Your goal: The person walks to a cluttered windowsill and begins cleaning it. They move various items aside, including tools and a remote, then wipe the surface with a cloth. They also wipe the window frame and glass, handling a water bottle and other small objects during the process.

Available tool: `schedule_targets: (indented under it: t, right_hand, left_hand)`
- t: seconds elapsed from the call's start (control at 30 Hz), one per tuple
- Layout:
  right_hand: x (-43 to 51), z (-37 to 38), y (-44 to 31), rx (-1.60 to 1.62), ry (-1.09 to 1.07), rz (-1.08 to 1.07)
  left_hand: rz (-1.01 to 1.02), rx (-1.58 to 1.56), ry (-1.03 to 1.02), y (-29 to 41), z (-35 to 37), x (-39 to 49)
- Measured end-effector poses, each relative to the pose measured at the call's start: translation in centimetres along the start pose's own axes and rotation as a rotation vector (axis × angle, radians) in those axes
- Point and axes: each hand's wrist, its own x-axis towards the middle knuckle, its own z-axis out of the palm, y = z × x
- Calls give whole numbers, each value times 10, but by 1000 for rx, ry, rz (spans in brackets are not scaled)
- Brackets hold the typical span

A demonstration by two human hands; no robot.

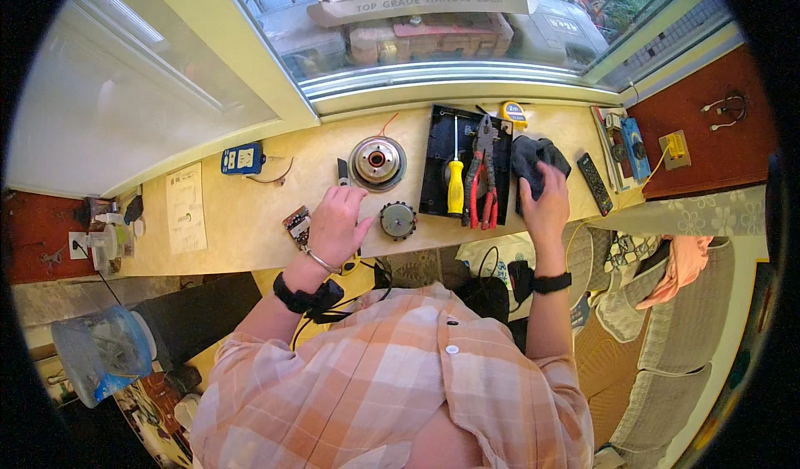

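My right hand [549, 203] has its fingers and thumb on a crumpled dark cloth [531, 156] at the right of the wooden worktop. My left hand [337, 222] is over the front of the worktop, thumb apart from the curled fingers, with nothing seen in it. Just beyond its fingertips lies a dark flat tool [342, 170], partly hidden. A small circuit board [297, 224] pokes out beside that wrist. To the right of the hand sits a round toothed metal motor part [398, 221]. Behind it rests a larger round metal housing [376, 161] with red wires.
A black tray [437, 175] holds a yellow-handled screwdriver [455, 184] and red-handled pliers [481, 187]. Around it are a yellow tape measure [514, 114] and a remote control [594, 183]. At left lie a blue socket adapter [242, 158] and a paper sheet [187, 209]. A window [437, 75] borders the back.
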Motion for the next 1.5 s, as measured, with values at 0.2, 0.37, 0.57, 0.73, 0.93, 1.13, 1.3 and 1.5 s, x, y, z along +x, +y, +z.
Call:
schedule_targets:
  t: [0.2,0.37,0.57,0.73,0.93,1.13,1.3,1.5]
  right_hand:
    - [-32,11,-7,157,-214,113]
    - [-32,24,-5,236,-160,130]
    - [-27,30,-7,97,-196,142]
    - [-25,36,-4,89,-185,95]
    - [-29,42,-2,119,-136,77]
    - [-33,42,0,134,-131,98]
    - [-31,24,-12,229,-141,137]
    - [-36,-16,-50,508,-26,-43]
  left_hand:
    - [-269,254,-224,-5,-3,-9]
    - [-311,204,-233,-12,-2,-10]
    - [-361,107,-181,-20,13,-8]
    - [-358,-19,-76,-17,3,-11]
    - [-216,-378,-45,15,-17,15]
    - [-120,-346,-83,55,29,110]
    - [-164,-315,-21,65,54,136]
    - [-284,-574,-111,70,58,131]
